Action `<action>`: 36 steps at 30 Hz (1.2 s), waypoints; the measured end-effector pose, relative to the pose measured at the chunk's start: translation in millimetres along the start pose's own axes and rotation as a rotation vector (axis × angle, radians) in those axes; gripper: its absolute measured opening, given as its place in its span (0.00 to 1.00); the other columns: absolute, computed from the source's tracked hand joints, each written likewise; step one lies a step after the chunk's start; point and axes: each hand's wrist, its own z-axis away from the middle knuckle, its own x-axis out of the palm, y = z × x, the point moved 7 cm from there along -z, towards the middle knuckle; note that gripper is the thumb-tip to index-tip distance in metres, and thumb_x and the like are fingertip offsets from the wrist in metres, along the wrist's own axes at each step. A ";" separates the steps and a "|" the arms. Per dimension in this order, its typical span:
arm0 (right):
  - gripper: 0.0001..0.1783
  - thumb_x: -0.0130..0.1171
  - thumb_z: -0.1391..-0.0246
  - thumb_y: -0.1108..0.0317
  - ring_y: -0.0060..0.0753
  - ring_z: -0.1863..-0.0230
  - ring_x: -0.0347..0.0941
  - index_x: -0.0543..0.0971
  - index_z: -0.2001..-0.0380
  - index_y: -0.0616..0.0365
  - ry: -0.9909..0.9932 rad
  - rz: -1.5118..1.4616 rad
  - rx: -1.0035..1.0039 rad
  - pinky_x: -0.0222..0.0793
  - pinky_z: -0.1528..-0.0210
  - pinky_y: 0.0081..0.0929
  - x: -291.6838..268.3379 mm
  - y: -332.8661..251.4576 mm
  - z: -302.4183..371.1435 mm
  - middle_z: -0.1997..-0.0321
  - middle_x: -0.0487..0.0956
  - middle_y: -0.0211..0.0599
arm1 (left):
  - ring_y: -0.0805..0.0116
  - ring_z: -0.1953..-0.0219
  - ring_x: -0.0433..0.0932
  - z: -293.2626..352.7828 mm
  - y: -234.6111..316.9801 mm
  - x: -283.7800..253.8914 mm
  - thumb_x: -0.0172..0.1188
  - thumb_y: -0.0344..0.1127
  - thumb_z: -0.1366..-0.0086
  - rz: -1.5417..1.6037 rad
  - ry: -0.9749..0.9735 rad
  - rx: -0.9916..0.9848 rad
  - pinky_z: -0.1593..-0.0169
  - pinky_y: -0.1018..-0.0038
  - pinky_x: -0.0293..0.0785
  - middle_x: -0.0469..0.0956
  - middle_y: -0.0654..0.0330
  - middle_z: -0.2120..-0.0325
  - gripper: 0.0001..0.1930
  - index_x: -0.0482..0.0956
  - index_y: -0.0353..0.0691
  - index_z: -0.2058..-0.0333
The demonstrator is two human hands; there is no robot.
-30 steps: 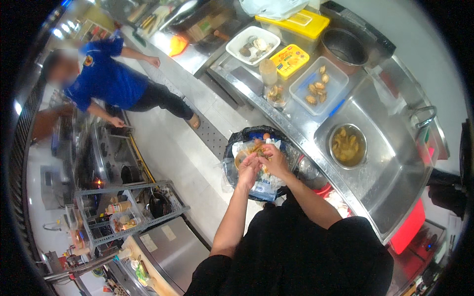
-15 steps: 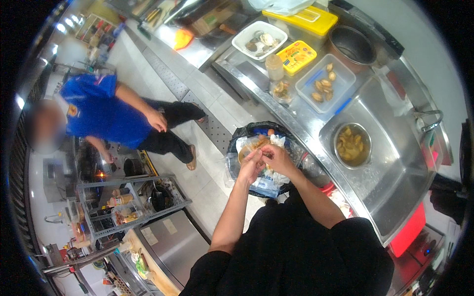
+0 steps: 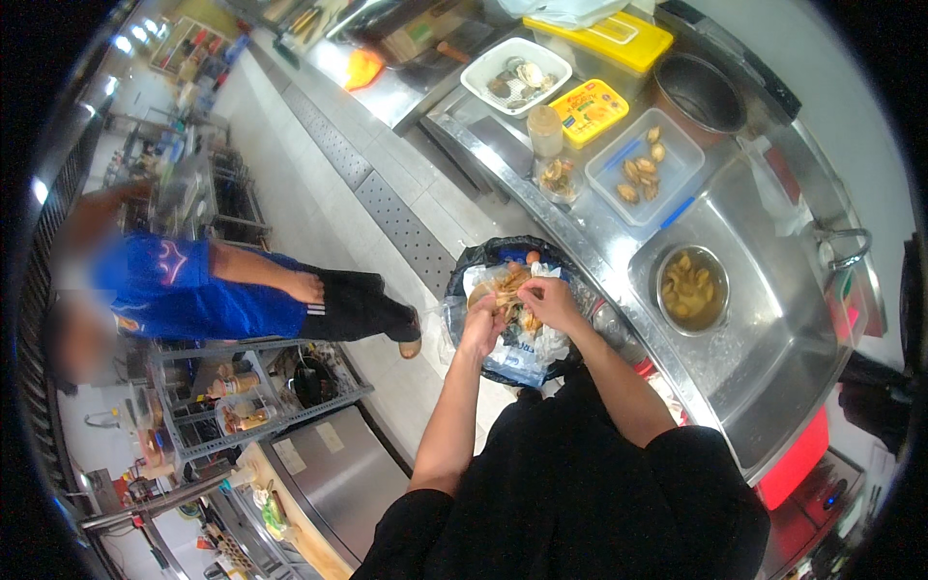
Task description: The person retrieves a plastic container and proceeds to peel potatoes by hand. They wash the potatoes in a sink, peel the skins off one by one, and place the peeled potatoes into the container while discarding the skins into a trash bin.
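Observation:
Both my hands are over a bin point(image 3: 451, 283) lined with a black bag, with crumpled wrappers and brownish scraps inside. My left hand point(image 3: 481, 325) is closed around a small tan, papery-looking piece point(image 3: 505, 299), whose kind is too small to make out. The fingertips of my right hand point(image 3: 551, 303) pinch at the same piece from the right. On the counter at the right, a clear plastic tub point(image 3: 601, 182) holds several similar tan-brown pieces point(image 3: 640, 178). A round metal bowl point(image 3: 725, 307) in the sink contains yellowish pieces in liquid.
The steel sink point(image 3: 773, 387) lies to my right. Beyond it are a dark pot point(image 3: 698, 92), a yellow-lidded box point(image 3: 604, 43), a white basket point(image 3: 471, 82), a yellow tub point(image 3: 590, 111) and jars point(image 3: 546, 130). A blue-shirted person point(image 3: 184, 290) stands left, near a metal rack point(image 3: 198, 449).
My hands have shifted slightly apart, and more of the tan piece shows between them. The blue-shirted person has moved nearer the metal rack and turned.

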 end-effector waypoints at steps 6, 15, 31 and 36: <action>0.07 0.61 0.51 0.69 0.31 0.73 0.78 0.80 0.71 0.61 0.169 0.225 -0.220 0.70 0.69 0.26 -21.5 -15.6 -14.9 0.73 0.81 0.42 | 0.84 0.84 0.64 -4.5 6.3 -26.0 0.47 0.41 0.30 0.082 0.229 0.018 0.88 0.87 0.54 0.70 0.67 0.77 0.09 0.70 0.43 0.64; 0.16 0.58 0.53 0.72 0.48 0.60 0.75 0.76 0.57 0.55 0.553 0.618 -0.426 0.71 0.60 0.40 -121.5 -102.2 -89.4 0.63 0.77 0.47 | 0.86 0.88 0.59 18.1 47.7 2.3 0.55 0.48 0.35 0.017 0.219 0.164 0.86 0.88 0.53 0.65 0.75 0.85 0.11 0.73 0.48 0.69; 0.09 0.56 0.47 0.65 0.45 0.61 0.69 0.76 0.67 0.58 -0.042 0.333 -0.724 0.64 0.57 0.36 6.4 -79.3 0.6 0.67 0.72 0.40 | 0.85 0.92 0.55 18.8 45.8 27.9 0.55 0.42 0.35 0.080 0.116 -0.014 0.89 0.86 0.50 0.63 0.74 0.89 0.12 0.71 0.46 0.76; 0.09 0.54 0.46 0.68 0.49 0.60 0.67 0.69 0.68 0.63 -0.152 0.364 -0.688 0.63 0.57 0.39 19.3 -72.4 9.8 0.68 0.68 0.47 | 0.84 0.92 0.54 6.6 20.0 13.6 0.50 0.43 0.33 0.222 0.086 -0.164 0.89 0.85 0.49 0.63 0.74 0.89 0.13 0.70 0.46 0.76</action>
